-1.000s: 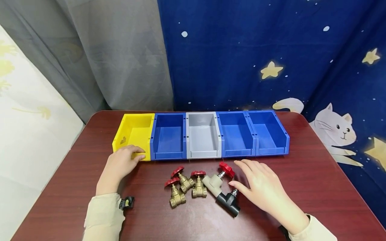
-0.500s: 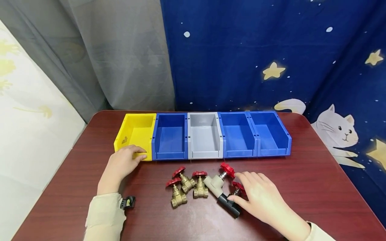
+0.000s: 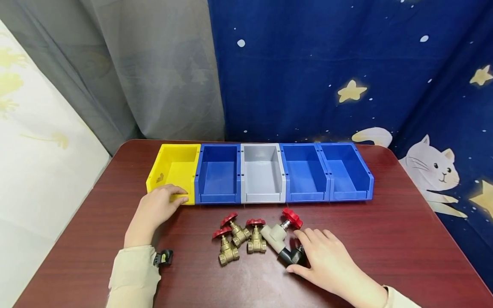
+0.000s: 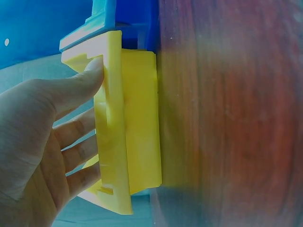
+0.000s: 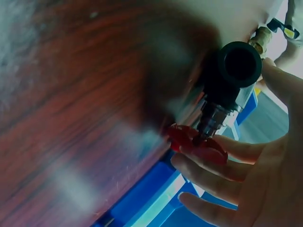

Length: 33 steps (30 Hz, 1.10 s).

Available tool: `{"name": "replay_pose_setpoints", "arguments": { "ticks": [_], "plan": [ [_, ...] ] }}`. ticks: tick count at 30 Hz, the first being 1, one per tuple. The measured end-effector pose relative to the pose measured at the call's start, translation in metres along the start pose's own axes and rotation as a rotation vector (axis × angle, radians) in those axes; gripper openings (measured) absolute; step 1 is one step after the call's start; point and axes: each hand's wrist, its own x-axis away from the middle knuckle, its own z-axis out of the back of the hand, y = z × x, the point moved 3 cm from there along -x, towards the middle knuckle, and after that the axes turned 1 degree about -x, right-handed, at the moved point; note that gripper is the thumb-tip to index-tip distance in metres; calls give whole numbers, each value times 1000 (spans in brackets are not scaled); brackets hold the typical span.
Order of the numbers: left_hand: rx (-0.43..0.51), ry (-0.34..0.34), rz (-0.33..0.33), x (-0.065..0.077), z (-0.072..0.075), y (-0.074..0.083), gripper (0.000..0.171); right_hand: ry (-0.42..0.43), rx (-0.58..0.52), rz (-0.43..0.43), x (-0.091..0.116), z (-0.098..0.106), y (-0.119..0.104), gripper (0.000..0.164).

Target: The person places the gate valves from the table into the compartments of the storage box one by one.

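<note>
My left hand (image 3: 158, 207) holds the front lip of the yellow bin (image 3: 179, 169). In the left wrist view its thumb lies on the lip of the yellow bin (image 4: 142, 118), the other fingers behind it. My right hand (image 3: 327, 261) is around a black plastic valve (image 3: 295, 255), covering much of it in the head view. In the right wrist view the fingers curl at its red handwheel (image 5: 199, 145), and the thumb is beside the pipe body. A light grey valve (image 3: 274, 236) with a red handwheel lies against the black one.
Three brass gate valves (image 3: 256, 241) with red handwheels lie left of the grey valve. Beside the yellow bin stand a blue bin (image 3: 217, 199), a grey bin (image 3: 263, 197) and two more blue bins (image 3: 308, 196) in a row. Curtains hang behind the table (image 3: 192, 278).
My right hand has moved down and slightly left, from beside the black valve onto it, and now covers its handwheel and lower end. The left hand stays on the yellow bin.
</note>
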Motion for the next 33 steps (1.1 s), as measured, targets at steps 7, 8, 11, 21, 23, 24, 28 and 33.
{"name": "replay_pose_setpoints", "arguments": {
  "ticks": [7, 8, 11, 21, 23, 24, 28, 33],
  "plan": [
    [0, 3, -8, -1, -1, 0, 26, -79, 7, -28, -1, -5, -8, 88],
    [0, 3, -8, -1, -1, 0, 26, -89, 13, -30, -1, -6, -9, 90],
    [4, 2, -9, -1, -1, 0, 26, -107, 37, -28, -2, -7, -11, 90],
    [-1, 12, -14, 0, 0, 1, 25, -122, 70, -69, -4, -8, -15, 96],
    [0, 12, -14, 0, 0, 2, 25, -117, 70, -78, -4, -8, -16, 93],
    [-1, 12, -13, 0, 1, 2, 25, -113, 70, -82, -4, -8, -16, 91],
    [-1, 8, -8, 1, 1, 2, 25, -103, 64, -95, -4, -9, -17, 87],
    [0, 10, -9, 1, 0, 1, 26, -121, 49, -104, -5, -8, -15, 85]
  ]
}}
